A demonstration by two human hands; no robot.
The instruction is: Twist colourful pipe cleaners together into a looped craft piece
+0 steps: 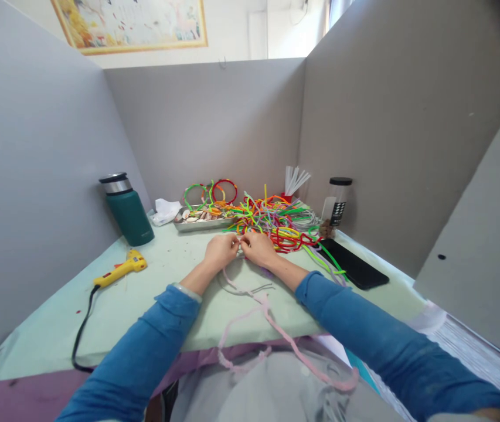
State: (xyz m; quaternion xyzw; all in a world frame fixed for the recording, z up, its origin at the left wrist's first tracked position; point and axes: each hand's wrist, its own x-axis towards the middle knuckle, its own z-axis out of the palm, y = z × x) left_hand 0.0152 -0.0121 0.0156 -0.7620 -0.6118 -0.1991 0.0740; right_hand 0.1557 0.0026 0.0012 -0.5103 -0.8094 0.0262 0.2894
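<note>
My left hand and my right hand meet fingertip to fingertip over the middle of the table, both closed in a pinch. Between them is a thin pale pink strand, mostly hidden by the fingers. A light pink fuzzy strand runs from below my hands over the table's front edge and down onto the lap. Thin grey strands lie on the cloth beneath my wrists. Just beyond my right hand spreads a tangled pile of colourful fuzzy stems.
A metal tray of shell-like pieces stands behind my hands. On the left are a green bottle and a yellow glue gun with a black cord. A black phone and a clear jar are on the right. Partitions enclose the table.
</note>
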